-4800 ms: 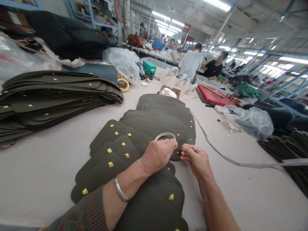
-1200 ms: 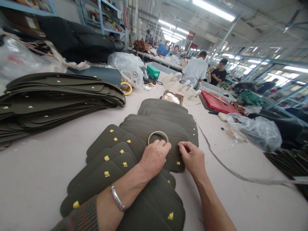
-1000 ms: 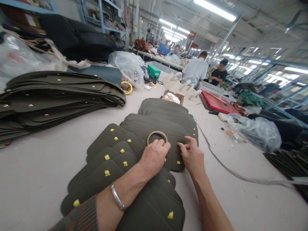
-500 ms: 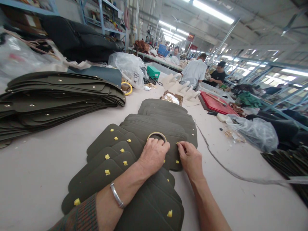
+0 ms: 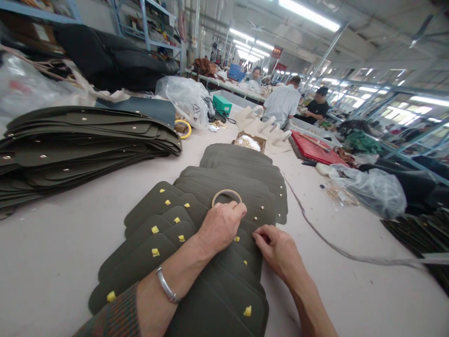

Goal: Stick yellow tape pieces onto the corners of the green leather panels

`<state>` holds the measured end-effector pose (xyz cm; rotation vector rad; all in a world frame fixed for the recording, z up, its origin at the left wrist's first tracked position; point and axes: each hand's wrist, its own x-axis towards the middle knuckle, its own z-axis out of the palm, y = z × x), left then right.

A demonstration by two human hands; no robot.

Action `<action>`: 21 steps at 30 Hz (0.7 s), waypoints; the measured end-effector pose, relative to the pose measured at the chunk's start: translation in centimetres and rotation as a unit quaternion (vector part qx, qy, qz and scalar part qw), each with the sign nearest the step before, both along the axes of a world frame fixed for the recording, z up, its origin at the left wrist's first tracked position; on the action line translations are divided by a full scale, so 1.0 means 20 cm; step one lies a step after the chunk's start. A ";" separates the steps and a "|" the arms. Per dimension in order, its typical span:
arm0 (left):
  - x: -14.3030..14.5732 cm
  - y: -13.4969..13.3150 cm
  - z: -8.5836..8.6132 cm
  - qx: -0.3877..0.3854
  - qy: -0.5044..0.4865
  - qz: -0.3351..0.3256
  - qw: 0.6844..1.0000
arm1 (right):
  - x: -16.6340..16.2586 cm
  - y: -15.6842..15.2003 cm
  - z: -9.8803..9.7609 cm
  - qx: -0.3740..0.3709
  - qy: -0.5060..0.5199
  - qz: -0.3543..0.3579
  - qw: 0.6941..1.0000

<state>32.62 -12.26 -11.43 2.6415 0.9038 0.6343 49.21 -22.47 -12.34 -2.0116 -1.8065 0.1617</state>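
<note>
My left hand [image 5: 221, 224] is closed around a roll of yellow tape [image 5: 227, 192], holding it upright over overlapping dark olive panels [image 5: 217, 299]. To its right, the thumb and fingers of my right hand [image 5: 277, 245] are pinched together at the panels' right side; what is between the fingertips is hidden. Small yellow tape pieces [image 5: 155, 229] dot the panels on the left and lower right. Shiny metal studs [image 5: 262, 207] show on the panels above my right hand.
A thick stack of studded olive panels [image 5: 87, 154] lies at left. Behind are another yellow tape roll [image 5: 189, 129], a green box [image 5: 222, 106] and a carton of small metal parts [image 5: 248, 142]. A cord [image 5: 312, 227], a red tray [image 5: 315, 147] and plastic bags [image 5: 375, 189] lie right. People work beyond.
My right hand has moved down and slightly left along the panels. Two metal studs now show where it was, and yellow pieces there are out of sight. The left hand keeps the tape roll.
</note>
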 end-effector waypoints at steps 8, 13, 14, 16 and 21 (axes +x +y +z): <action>-0.01 0.01 -0.04 -0.006 -0.121 -0.061 0.991 | 0.00 0.02 -0.04 0.040 0.167 -0.107 0.979; -0.02 -0.01 -0.01 0.019 -0.112 -0.097 0.989 | -0.01 0.00 0.03 0.155 0.220 -0.052 0.962; -0.02 -0.01 -0.01 0.020 -0.100 -0.097 0.990 | -0.02 0.00 0.05 0.167 0.206 -0.022 0.964; -0.02 -0.03 -0.01 0.019 -0.081 -0.092 0.992 | -0.04 0.01 0.08 0.182 0.165 0.039 0.968; -0.01 -0.04 -0.01 0.005 -0.064 -0.095 0.993 | -0.07 0.05 0.08 0.207 0.073 0.091 0.971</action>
